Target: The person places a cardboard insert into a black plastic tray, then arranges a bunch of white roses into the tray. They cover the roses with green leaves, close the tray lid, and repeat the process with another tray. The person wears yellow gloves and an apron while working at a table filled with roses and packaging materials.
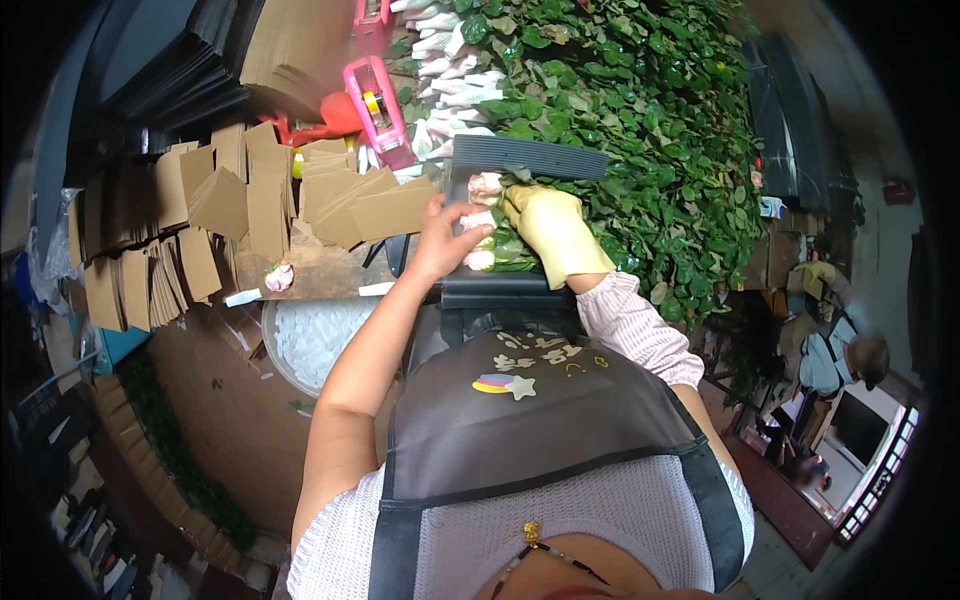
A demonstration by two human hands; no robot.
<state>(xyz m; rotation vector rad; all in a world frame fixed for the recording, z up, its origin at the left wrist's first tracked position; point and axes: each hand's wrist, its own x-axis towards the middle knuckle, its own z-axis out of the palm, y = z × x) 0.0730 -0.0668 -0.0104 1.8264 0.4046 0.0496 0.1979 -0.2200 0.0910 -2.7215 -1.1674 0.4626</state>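
Several pale pink roses lie in a dark grey ridged tray in front of me, their heads toward the left. My left hand [443, 240] is bare, with thumb and index finger on either side of the middle rose [478, 220]. The upper rose [485, 187] has its head beside the fingertips of my right hand [545, 225], which wears a yellow glove. Those gloved fingers are curled on the stem and leaves just behind the bloom. A lower rose [480, 261] lies below my left thumb. The tray's ridged far wall [530, 156] stands beyond both hands.
Leafy rose stems [620, 110] are heaped at the right, beside white-wrapped heads [445, 60]. Cardboard pieces [350, 200], a pink tape dispenser [380, 110] and a loose rose [279, 277] lie left. A basin of white pieces [315, 340] stands below. Another person [830, 350] is far right.
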